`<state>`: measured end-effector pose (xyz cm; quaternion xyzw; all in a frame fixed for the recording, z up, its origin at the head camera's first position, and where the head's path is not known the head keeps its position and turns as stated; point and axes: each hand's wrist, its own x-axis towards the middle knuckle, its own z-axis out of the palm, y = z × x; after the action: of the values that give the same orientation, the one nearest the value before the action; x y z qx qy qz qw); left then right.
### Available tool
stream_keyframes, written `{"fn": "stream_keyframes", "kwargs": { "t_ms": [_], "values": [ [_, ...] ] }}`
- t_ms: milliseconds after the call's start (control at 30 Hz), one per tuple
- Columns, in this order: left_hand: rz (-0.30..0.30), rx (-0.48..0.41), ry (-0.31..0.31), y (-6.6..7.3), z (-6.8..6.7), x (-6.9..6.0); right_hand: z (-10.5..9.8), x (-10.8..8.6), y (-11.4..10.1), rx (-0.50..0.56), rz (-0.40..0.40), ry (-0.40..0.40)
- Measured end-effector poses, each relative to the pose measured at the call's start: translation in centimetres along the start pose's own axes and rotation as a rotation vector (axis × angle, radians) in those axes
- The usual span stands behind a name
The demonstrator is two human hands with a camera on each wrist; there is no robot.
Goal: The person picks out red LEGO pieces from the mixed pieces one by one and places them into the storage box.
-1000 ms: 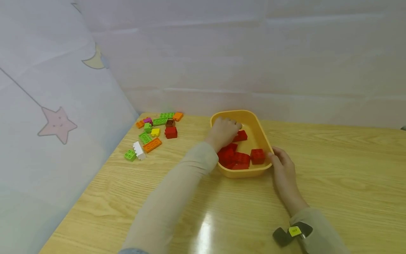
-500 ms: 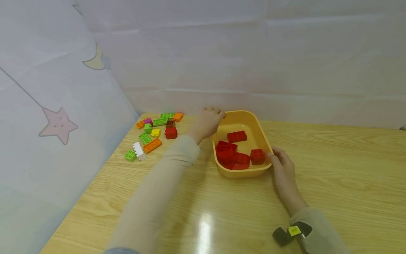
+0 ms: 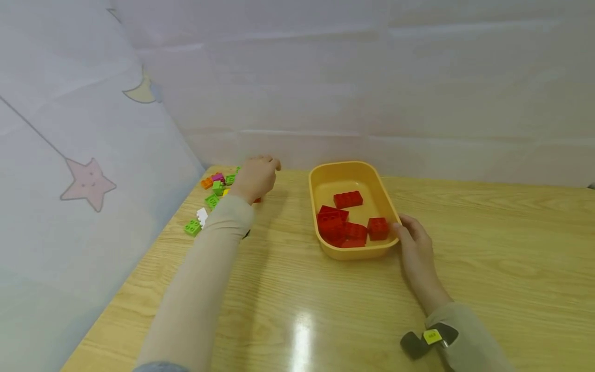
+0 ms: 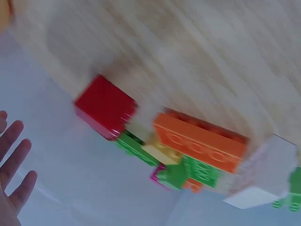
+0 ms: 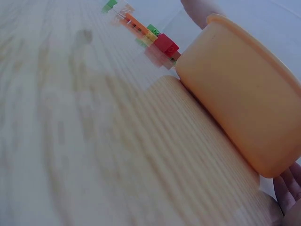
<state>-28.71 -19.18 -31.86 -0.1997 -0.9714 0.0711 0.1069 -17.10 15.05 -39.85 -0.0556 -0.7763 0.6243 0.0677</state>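
Observation:
My left hand [image 3: 255, 176] is over the loose toy bricks at the table's far left, its fingers extended and holding nothing. In the left wrist view a red brick [image 4: 106, 107] lies closest to these fingers, with an orange brick [image 4: 200, 141] and a white brick [image 4: 265, 172] further along. The head view has the hand and sleeve hiding much of this group. My right hand [image 3: 416, 248] grips the near right corner of a yellow plastic bin [image 3: 360, 253], thumb at the rim. Inside the bin lie several red bricks [image 3: 347, 199].
Several green bricks [image 3: 192, 228] and a purple brick [image 3: 218, 177] are among the loose ones on the wooden table [image 3: 502, 248]. A pale cloth wall [image 3: 418, 103] closes off the back, and another with a printed star [image 3: 88, 183] runs along the left.
My left hand has come out of the bin and travelled left to the loose bricks, uncovering a red brick in the bin. My right hand stays at the bin's corner.

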Motion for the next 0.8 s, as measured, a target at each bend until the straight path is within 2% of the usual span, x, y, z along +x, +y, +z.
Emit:
{"fn": "stream_keyframes", "kwargs": {
  "t_ms": [200,300,400,600,800],
  "values": [
    [-0.086,-0.016,-0.06,-2.4,1.2,-2.0,0.3,0.0,-0.1,0.036,0.002,-0.013],
    [-0.146,-0.016,-0.128,-2.8,1.7,-2.9,0.4,0.0,-0.1,0.034,0.006,-0.015],
    [-0.178,-0.036,-0.168,-3.1,2.1,-3.4,0.5,0.0,-0.1,0.033,0.01,-0.014],
    [-0.191,-0.061,-0.147,-3.3,3.0,-4.1,0.6,0.0,-0.1,0.025,0.0,-0.014],
    [-0.203,-0.098,-0.144,-3.3,3.5,-4.2,0.6,0.2,0.0,0.024,-0.005,-0.01]
  ]
}}
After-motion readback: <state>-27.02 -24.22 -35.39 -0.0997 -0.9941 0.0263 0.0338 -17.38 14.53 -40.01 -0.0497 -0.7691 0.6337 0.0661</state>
